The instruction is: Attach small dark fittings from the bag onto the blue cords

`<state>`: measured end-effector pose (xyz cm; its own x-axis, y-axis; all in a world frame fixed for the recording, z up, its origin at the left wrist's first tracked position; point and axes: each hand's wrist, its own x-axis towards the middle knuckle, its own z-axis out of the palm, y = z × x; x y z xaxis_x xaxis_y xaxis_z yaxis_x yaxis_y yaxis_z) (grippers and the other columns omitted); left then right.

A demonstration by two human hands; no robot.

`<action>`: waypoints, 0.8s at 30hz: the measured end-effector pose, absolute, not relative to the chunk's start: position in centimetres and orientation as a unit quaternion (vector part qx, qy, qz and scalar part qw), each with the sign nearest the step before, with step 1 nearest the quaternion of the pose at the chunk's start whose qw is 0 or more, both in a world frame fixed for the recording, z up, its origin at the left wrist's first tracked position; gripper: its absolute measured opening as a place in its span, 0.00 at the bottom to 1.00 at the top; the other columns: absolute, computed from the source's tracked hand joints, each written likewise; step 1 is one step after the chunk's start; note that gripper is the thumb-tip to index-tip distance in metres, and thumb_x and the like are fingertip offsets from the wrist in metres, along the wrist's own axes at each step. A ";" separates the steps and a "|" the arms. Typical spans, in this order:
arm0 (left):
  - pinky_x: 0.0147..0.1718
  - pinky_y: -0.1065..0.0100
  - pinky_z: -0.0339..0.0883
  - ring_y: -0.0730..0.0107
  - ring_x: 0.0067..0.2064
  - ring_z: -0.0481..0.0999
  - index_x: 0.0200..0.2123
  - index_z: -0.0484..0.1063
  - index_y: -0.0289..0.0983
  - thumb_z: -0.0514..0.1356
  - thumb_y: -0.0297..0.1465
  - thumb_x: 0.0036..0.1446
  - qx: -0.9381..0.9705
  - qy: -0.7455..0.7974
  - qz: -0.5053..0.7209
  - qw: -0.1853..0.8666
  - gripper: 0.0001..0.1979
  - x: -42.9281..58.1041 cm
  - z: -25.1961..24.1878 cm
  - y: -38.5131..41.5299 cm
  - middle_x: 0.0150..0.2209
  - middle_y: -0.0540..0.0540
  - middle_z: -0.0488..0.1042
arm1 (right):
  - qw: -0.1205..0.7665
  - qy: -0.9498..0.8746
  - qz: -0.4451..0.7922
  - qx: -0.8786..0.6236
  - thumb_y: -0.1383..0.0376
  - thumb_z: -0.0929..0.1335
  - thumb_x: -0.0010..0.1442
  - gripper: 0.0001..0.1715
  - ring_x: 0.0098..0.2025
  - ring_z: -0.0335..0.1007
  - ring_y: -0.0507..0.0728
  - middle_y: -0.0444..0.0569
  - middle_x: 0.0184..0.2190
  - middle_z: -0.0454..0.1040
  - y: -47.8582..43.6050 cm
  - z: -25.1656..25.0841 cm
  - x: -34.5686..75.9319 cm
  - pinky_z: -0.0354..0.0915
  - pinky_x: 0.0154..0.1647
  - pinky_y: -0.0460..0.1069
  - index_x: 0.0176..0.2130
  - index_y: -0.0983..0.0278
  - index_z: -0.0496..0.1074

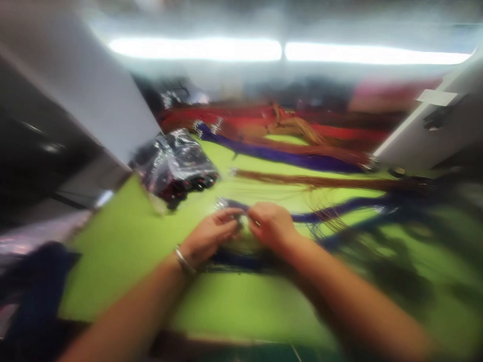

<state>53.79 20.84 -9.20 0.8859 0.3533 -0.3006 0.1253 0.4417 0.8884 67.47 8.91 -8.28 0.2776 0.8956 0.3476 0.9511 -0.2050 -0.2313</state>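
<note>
1. Blue wires (238,262) lie on the green table (136,283), just this side of the hands.
2. The left hand (212,234) pinches a small blurry thing (238,220).
3. The right hand (272,225) is curled beside it; I can't tell if it grips anything.
4. A shiny bag (182,162) and brown wires (317,180) lie farther back.

The bag (182,156) looks glossy plastic, the bracelet (185,261) shiny metal.
</note>
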 end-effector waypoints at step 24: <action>0.28 0.73 0.62 0.78 0.27 0.68 0.48 0.71 0.35 0.64 0.35 0.49 0.594 0.214 0.082 0.771 0.22 53.7 -10.2 20.8 0.34 0.44 0.72 | 0.282 -0.616 0.001 -0.736 0.67 0.63 0.58 0.09 0.27 0.63 0.50 0.46 0.26 0.72 9.1 -9.4 67.4 0.54 0.30 0.45 0.30 0.65 0.72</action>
